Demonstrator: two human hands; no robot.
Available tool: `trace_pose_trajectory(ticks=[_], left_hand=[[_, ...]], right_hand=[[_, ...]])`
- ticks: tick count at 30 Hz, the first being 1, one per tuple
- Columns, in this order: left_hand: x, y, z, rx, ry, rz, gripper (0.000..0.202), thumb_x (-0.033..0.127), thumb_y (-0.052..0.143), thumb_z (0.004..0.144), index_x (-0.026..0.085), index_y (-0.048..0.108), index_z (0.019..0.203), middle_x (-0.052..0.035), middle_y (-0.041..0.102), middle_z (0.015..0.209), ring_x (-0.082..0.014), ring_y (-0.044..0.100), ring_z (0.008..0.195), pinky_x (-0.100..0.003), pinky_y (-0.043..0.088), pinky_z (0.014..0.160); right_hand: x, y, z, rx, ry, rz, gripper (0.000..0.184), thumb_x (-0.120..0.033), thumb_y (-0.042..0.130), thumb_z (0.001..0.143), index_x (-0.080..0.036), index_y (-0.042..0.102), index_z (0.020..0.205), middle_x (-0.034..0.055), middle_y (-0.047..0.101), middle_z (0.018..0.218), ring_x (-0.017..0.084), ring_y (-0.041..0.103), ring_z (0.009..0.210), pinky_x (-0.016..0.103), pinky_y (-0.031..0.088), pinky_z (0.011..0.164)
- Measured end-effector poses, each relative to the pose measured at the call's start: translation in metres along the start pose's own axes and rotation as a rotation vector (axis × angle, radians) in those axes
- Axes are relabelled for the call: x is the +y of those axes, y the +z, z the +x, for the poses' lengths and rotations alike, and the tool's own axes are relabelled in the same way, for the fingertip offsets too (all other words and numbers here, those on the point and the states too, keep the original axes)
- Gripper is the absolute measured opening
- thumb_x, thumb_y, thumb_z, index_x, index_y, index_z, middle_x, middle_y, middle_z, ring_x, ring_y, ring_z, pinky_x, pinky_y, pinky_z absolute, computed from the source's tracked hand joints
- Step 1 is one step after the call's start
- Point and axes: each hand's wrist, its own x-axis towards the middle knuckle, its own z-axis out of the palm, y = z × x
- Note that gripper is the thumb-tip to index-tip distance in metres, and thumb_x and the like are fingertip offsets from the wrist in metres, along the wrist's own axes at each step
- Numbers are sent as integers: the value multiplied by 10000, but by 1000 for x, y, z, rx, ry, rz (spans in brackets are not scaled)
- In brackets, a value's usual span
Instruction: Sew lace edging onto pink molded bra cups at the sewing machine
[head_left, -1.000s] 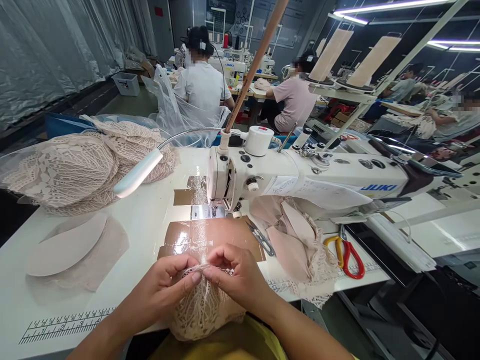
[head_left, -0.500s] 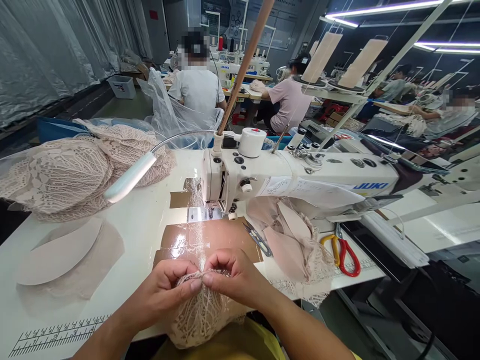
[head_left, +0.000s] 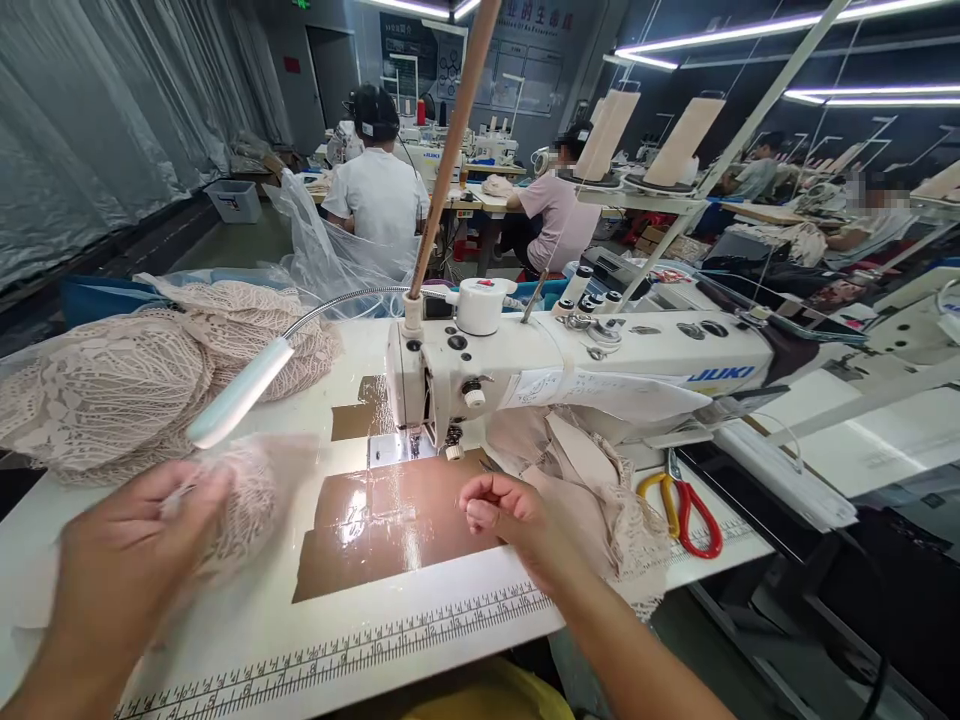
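On the left, my left hand (head_left: 142, 550) grips a beige lace piece (head_left: 244, 505), gathered and blurred by motion, above the white tabletop. My right hand (head_left: 502, 515) is at the right edge of the brown taped sheet (head_left: 397, 520), its fingers curled together. A dark tip of the thread snips (head_left: 489, 465) shows just beyond these fingers. My hand covers the rest of the snips, and whether it holds them is hidden. Behind the sheet stands the sewing machine (head_left: 450, 390), its needle area lit.
A pile of lace pieces (head_left: 112, 390) lies at the left under a lamp (head_left: 240, 395). Beige fabric (head_left: 577, 480) and red-and-yellow-handled scissors (head_left: 697, 520) lie right. A printed ruler (head_left: 360, 655) runs along the front edge. Other people sit at machines further back.
My hands have parted. The left carried the lace piece leftward from the front edge; the right let go of it and moved right, over the thread snips. The view shifted slightly.
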Motion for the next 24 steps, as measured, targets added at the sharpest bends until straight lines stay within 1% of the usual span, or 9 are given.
trace_pose_trajectory(ticks=[1,3,7,10,13,17,21,22,24], left_hand=[[5,9,2,-20,162,171,253,425,564,796,190,583,704,50,467,513,-117,442,470,-215,364,457],[16,39,0,-163,534,496,342,329,411,887,186,517,594,14,465,521,-131,436,480,-241,348,470],[33,109,-18,-370,706,652,239,101,469,806,170,561,596,-51,574,576,-204,547,607,-274,352,498],[37,133,-36,-458,752,724,214,11,472,756,134,617,658,-93,615,624,-252,578,669,-301,374,527],[39,132,-46,-517,778,751,212,45,466,795,112,647,706,-125,631,685,-280,582,702,-328,394,549],[45,114,-40,-587,777,705,230,197,469,874,117,652,760,-117,634,720,-282,584,743,-342,433,591],[44,89,-15,-883,659,278,339,319,398,940,185,631,732,-35,619,690,-183,573,669,-270,450,602],[41,85,-9,-924,612,176,369,325,369,954,193,626,725,-26,623,698,-164,570,647,-257,453,596],[32,86,-1,-914,570,71,358,326,363,959,197,651,788,-33,666,785,-159,599,688,-255,481,636]], right_hand=[[-1,0,1,-1,-14,-54,191,-339,665,750,-163,616,805,-22,530,703,98,472,635,243,393,651],[-4,4,5,-25,-29,-199,125,-288,618,770,-169,626,807,-14,552,718,110,483,653,248,398,655],[-8,13,20,-66,-72,-546,147,-187,533,791,-181,660,865,9,632,805,130,536,693,252,418,663],[-8,16,33,-109,-186,-805,241,-118,468,817,-197,680,898,21,660,881,149,570,788,252,423,706],[-3,20,43,-159,-288,-1057,276,-71,438,823,-190,668,919,37,657,908,162,570,836,250,416,727],[7,27,47,-171,-346,-1372,242,-72,463,813,-174,634,950,56,632,939,173,559,800,264,405,683],[14,31,47,-184,-362,-1537,267,-63,513,795,-178,622,1010,76,610,1015,195,553,850,290,421,685],[15,32,47,-183,-353,-1564,267,-66,506,814,-181,623,1024,80,613,1010,202,554,854,299,429,686],[16,33,47,-153,-332,-1600,259,-87,465,870,-187,629,1045,88,624,976,215,559,851,317,444,687]])
